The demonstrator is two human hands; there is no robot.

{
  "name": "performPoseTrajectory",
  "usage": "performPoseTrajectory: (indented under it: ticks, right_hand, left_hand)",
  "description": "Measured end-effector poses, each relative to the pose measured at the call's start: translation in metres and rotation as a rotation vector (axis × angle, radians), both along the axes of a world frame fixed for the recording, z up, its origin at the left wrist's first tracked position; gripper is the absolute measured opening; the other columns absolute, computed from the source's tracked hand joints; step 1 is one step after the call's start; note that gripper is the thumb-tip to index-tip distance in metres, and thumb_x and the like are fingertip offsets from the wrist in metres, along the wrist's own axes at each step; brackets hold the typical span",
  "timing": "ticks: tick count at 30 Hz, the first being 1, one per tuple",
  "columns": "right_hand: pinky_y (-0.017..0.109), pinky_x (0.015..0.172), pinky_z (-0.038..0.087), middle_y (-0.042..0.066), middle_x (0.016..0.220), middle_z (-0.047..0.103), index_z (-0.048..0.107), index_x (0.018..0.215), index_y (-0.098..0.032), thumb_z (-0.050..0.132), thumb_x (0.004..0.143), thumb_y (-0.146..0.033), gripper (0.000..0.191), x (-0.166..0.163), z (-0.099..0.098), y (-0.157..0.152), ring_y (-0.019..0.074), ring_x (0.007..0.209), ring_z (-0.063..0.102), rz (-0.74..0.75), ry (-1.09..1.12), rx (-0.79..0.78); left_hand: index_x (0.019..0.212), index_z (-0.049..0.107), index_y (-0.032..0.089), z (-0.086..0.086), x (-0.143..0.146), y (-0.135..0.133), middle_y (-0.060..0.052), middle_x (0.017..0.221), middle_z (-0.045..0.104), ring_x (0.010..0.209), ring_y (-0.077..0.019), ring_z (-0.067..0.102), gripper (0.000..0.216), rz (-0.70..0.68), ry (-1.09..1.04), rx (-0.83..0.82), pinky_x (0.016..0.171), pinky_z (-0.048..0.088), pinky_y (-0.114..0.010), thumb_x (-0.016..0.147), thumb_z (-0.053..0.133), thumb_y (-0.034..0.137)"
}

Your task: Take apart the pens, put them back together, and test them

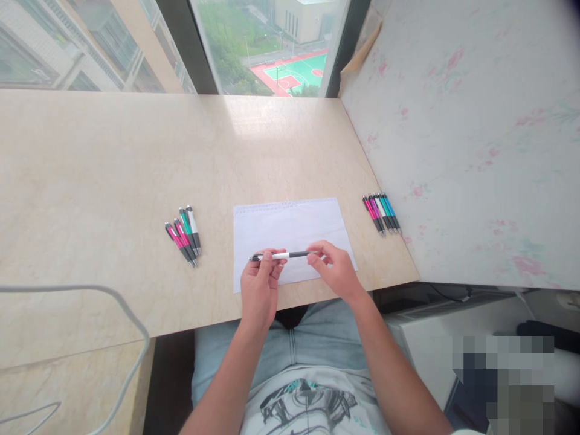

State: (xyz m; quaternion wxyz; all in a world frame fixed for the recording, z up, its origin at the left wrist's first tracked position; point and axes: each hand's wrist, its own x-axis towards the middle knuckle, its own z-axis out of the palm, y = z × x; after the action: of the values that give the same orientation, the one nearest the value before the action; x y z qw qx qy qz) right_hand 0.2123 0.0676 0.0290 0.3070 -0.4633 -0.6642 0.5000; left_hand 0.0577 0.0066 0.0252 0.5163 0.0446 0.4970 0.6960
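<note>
A white pen with a black grip lies level above the paper, its clip end to the left. My left hand is closed around its white barrel, thumb on top. At the tapered tip my right hand has its thumb and index finger pinched together, partly covering the tip. Under both hands is a sheet of white paper with faint rows of writing along its far edge. Left of the paper lie several pens in pink, green and white. To the right is a tight row of several pens in pink, purple, white, green and blue.
The pale marbled desk runs back to a window. A flowered wall panel bounds the right side. A grey cable loops over the desk's left front corner. My lap is just below the front edge.
</note>
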Motion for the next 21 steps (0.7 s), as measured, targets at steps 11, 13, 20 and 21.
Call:
performPoseTrajectory:
  ticks: [11, 13, 20, 21]
  right_hand:
    - [0.026, 0.061, 0.046, 0.001, 0.073, 0.065, 0.065, 0.081, -0.02, 0.055, 0.092, -0.036, 0.022, 0.0022, 0.0013, 0.0008, 0.0145, 0.069, 0.06, 0.066, 0.077, -0.017]
    - [0.026, 0.062, 0.048, 0.002, 0.076, 0.067, 0.067, 0.085, -0.02, 0.057, 0.091, -0.035, 0.019, 0.0029, -0.0004, 0.001, 0.0155, 0.072, 0.062, 0.049, 0.079, -0.004]
    - [0.027, 0.064, 0.053, 0.005, 0.091, 0.072, 0.071, 0.095, -0.022, 0.061, 0.087, -0.028, 0.014, 0.0033, -0.0007, 0.0013, 0.0166, 0.077, 0.066, 0.015, 0.042, 0.075]
    - [0.027, 0.064, 0.053, 0.004, 0.09, 0.072, 0.071, 0.095, -0.022, 0.061, 0.087, -0.027, 0.014, 0.0033, 0.0004, 0.0014, 0.0164, 0.076, 0.066, 0.019, 0.03, 0.096]
  left_hand:
    - [0.09, 0.069, 0.014, -0.0012, -0.0024, -0.0008, -0.007, 0.092, 0.073, 0.075, -0.0094, 0.065, 0.022, 0.003, -0.017, -0.006, 0.077, 0.053, -0.022, 0.079, 0.074, 0.033]
    - [0.089, 0.069, 0.015, -0.0016, -0.0026, -0.001, -0.007, 0.092, 0.072, 0.075, -0.0096, 0.066, 0.022, 0.003, -0.02, -0.008, 0.076, 0.053, -0.023, 0.079, 0.074, 0.033]
    - [0.089, 0.069, 0.015, -0.0033, -0.003, -0.0013, -0.007, 0.092, 0.072, 0.076, -0.0096, 0.065, 0.022, -0.004, -0.002, -0.005, 0.077, 0.053, -0.023, 0.08, 0.074, 0.034]
    - [0.089, 0.069, 0.015, -0.003, -0.0029, -0.0012, -0.007, 0.092, 0.072, 0.076, -0.0097, 0.065, 0.022, -0.003, 0.003, -0.004, 0.077, 0.053, -0.023, 0.08, 0.074, 0.034]
